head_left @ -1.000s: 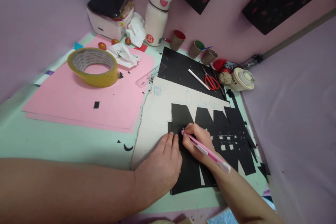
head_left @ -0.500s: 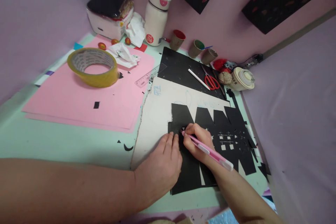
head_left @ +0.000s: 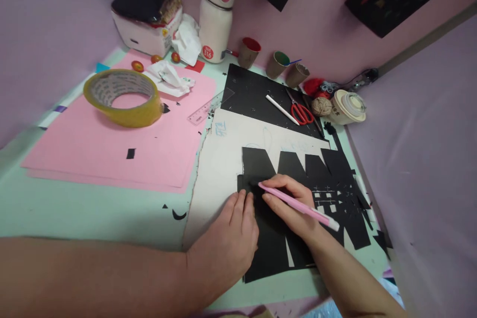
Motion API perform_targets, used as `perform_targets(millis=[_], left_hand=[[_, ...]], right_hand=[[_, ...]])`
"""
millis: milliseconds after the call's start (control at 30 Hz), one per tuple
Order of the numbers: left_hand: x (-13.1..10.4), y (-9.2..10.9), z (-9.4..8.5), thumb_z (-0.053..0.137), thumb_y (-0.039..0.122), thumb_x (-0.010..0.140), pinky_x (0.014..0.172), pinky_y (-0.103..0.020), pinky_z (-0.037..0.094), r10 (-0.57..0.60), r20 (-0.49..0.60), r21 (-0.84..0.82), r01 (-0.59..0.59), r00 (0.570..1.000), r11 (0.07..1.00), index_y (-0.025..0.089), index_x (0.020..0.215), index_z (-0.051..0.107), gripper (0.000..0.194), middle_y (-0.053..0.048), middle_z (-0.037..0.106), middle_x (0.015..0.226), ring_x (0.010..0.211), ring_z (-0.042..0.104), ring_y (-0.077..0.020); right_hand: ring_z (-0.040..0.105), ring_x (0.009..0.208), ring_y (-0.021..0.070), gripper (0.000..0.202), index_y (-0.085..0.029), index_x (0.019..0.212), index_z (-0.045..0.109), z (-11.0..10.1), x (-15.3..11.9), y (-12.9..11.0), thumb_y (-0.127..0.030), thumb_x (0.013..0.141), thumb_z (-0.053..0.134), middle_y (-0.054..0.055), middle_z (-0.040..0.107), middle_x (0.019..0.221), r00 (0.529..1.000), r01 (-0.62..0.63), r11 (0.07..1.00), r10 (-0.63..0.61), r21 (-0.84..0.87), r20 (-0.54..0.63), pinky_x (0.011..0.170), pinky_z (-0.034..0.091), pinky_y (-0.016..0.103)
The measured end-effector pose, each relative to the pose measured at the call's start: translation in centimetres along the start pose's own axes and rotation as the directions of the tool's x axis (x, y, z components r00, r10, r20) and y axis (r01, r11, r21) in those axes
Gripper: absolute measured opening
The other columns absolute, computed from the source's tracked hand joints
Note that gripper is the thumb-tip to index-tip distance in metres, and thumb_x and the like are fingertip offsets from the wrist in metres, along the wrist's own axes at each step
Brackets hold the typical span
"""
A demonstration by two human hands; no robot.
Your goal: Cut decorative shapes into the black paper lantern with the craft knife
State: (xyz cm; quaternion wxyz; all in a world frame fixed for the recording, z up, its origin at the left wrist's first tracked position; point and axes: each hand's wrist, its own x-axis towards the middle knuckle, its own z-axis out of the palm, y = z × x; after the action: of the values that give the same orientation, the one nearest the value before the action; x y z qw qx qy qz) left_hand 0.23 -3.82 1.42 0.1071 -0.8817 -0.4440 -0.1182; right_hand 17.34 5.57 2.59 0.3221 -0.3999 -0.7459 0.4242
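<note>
Since a second ago the pink knife (head_left: pixel 298 204) has tilted flatter and its tip has slid a little left along the black cutout (head_left: pixel 298 198); the view has also dipped slightly. That cutout, with peaked roof shapes along its top and small square windows cut through it, lies on a white board (head_left: pixel 219 164) at the near right of the tabletop (head_left: pixel 93 208). The right hand (head_left: pixel 294 206) is closed around the knife like a pen, tip on the paper. The left hand (head_left: pixel 227 241) lies flat, fingers together, pressing the cutout's left edge just beside the tip. Behind the board lies a black sheet (head_left: pixel 253 97) carrying a white pencil (head_left: pixel 282 109) and red scissors (head_left: pixel 300 112). To the left, pink paper (head_left: pixel 112 149) bears a tape roll (head_left: pixel 121 97) and a clear ruler (head_left: pixel 203 112). Along the wall stand three cups (head_left: pixel 276 63), a bottle (head_left: pixel 216 15) and a white box (head_left: pixel 145 15).
</note>
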Motion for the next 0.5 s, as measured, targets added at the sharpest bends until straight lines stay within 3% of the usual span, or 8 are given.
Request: perform_targets(millis=[200,500], left_hand=[[0.05,-0.02,-0.14,0.053,0.036,0.093,0.105,-0.051,0.036,0.015,0.031,0.003,-0.015,0.999,1.000,-0.004,0.119,0.063,0.049,-0.028,0.063,0.125,0.117,0.062,-0.0384],[-0.11,-0.03,0.06,0.055,0.035,0.092,0.106,-0.055,0.032,0.021,0.032,-0.013,-0.020,0.999,1.000,-0.009,0.122,0.056,0.052,-0.031,0.061,0.126,0.117,0.060,-0.0419]], right_hand=[[0.059,0.057,0.0116,0.010,-0.019,0.079,0.065,1.01,-0.36,-0.26,-0.010,0.081,0.062,0.001,0.065,0.068,0.994,0.089,0.993,-0.093,-0.072,-0.052,0.055,0.046,0.024],[0.066,0.067,0.0139,0.012,-0.020,0.086,0.065,0.76,-0.36,0.11,-0.008,0.082,0.063,0.002,0.069,0.078,0.996,0.093,0.994,-0.093,-0.057,0.004,0.064,0.052,0.026]])
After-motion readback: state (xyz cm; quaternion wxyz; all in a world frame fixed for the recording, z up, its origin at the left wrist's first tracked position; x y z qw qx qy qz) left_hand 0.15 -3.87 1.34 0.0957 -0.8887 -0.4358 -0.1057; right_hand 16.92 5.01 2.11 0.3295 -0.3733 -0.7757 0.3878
